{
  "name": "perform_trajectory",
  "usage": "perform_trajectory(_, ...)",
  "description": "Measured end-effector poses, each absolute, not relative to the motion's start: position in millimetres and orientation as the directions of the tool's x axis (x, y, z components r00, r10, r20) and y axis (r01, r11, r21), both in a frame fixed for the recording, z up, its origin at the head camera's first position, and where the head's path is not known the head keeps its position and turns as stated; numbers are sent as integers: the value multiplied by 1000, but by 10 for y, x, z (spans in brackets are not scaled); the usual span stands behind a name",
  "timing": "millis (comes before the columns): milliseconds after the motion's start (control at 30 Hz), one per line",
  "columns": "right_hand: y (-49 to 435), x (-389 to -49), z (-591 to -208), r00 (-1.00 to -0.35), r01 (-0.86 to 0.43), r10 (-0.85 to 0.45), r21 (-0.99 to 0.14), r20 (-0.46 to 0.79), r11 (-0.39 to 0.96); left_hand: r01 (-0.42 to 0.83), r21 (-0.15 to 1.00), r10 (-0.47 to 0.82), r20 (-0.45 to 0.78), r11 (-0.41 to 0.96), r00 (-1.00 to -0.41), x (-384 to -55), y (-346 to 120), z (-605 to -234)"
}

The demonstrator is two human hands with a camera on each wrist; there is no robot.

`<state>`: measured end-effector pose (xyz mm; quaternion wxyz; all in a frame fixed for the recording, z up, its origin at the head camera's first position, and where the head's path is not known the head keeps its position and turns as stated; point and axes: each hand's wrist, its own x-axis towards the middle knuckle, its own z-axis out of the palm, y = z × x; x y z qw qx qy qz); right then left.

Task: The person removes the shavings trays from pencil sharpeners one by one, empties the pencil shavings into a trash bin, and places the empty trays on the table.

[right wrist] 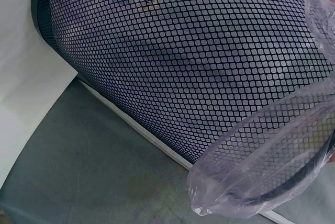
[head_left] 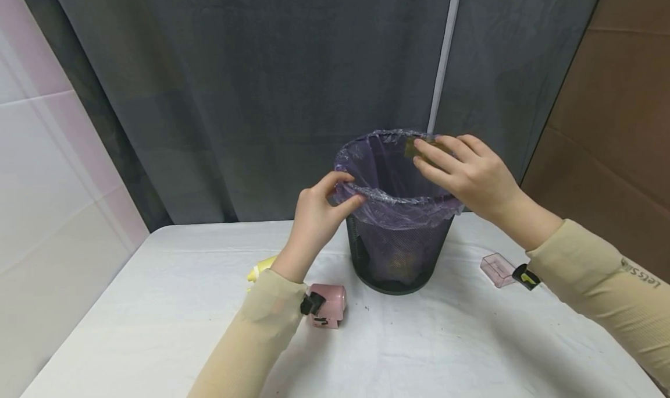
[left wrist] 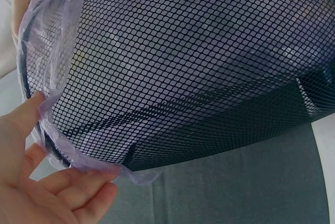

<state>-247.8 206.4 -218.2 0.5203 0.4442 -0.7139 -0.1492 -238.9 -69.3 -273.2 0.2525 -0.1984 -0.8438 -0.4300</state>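
Note:
A black mesh wastebasket (head_left: 400,258) stands upright at the back of the table, lined with a translucent purple trash bag (head_left: 419,215) folded over its rim. At the left of the rim, my left hand (head_left: 321,209) pinches the bag's edge between thumb and fingers. In the left wrist view, the left fingers (left wrist: 86,195) touch the bag along the rim. Over the right side of the mouth, my right hand (head_left: 471,177) holds an olive-yellow flat piece (head_left: 411,148). Its fingers partly cover this piece, so its kind is unclear. Blurred contents show through the mesh.
A pink cup-like object (head_left: 332,302) lies by my left wrist, and a yellow object (head_left: 262,267) is partly behind the forearm. A small clear pink box (head_left: 497,270) sits right of the basket. A grey curtain (head_left: 262,95) hangs behind the white table (head_left: 173,305).

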Motion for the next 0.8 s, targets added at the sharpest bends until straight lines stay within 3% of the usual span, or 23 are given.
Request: perform_trajectory(800,2044,-2485,-2184,-53,-463,-759,657,649,595,558,621,120,603,550,-789,-2389,-703,-2719)
